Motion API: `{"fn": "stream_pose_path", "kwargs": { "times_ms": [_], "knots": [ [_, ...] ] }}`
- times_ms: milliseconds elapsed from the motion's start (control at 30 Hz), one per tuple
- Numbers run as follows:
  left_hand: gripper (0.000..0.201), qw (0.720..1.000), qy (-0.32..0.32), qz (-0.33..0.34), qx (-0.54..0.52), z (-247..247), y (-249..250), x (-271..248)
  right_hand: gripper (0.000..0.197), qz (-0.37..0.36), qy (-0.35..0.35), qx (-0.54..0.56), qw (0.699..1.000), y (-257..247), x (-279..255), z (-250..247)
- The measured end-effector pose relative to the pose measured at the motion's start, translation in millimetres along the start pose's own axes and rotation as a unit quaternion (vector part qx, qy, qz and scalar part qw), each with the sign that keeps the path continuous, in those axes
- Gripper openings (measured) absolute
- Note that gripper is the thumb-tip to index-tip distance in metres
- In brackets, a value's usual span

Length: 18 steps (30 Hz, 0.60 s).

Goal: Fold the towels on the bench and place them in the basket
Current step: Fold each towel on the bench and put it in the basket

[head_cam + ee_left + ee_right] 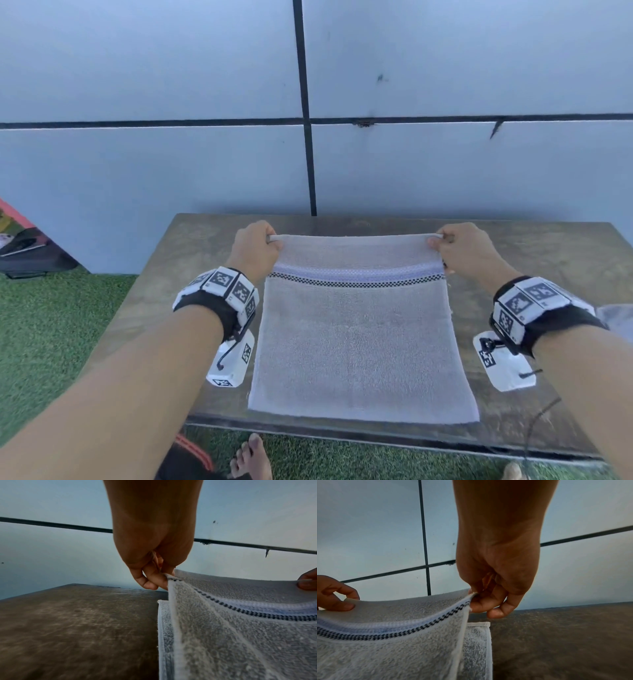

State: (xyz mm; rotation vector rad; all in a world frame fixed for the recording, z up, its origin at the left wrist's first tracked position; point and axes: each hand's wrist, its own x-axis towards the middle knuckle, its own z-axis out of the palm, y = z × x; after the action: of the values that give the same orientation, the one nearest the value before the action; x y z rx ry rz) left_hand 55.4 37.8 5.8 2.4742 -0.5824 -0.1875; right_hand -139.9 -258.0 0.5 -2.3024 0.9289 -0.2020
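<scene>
Currently both hands pinch the towel's (359,342) far corners: left hand (255,248) on one, right hand (469,248) on the other, top layer lifted off the tabletop (164,291) w/ the hem stretched between them.

Risks (est.):
- Uneven pull: the corners land skewed, so the edges misalign vs. the lower layer.
- Weak pinch: a corner slips and the fold collapses.
- Drag: the lower layer shifts toward the near tabletop edge below the wrists.

Tabletop: dark, worn. Beyond the hands: pale panelled wall (137,68) w/ dark seams. Left of the left arm: green turf (51,342). No basket in view.
</scene>
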Motion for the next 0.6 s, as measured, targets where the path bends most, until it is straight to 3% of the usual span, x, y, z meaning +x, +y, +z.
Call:
{"fn": "stream_pose_path", "kwargs": {
  "times_ms": [167, 333, 433, 600],
  "knots": [
    [0.008, 0.998, -0.010, -0.034, 0.046, 23, -6, 34, 0.019, 0.019, 0.026, -0.001, 0.999, 6, 33, 25],
    [0.005, 0.993, -0.049, -0.010, 0.104, 44, -12, 44, 0.011, -0.010, 0.013, -0.045, 0.999, 19, 41, 44],
    [0.021, 0.990, -0.052, 0.004, 0.128, 50, -15, 45, 0.008, -0.030, 0.018, -0.060, 0.998, 18, 38, 46],
    [0.007, 0.981, -0.034, 0.026, 0.188, 50, -4, 22, 0.019, -0.049, 0.025, -0.129, 0.990, 14, 15, 50]
  ]
}}
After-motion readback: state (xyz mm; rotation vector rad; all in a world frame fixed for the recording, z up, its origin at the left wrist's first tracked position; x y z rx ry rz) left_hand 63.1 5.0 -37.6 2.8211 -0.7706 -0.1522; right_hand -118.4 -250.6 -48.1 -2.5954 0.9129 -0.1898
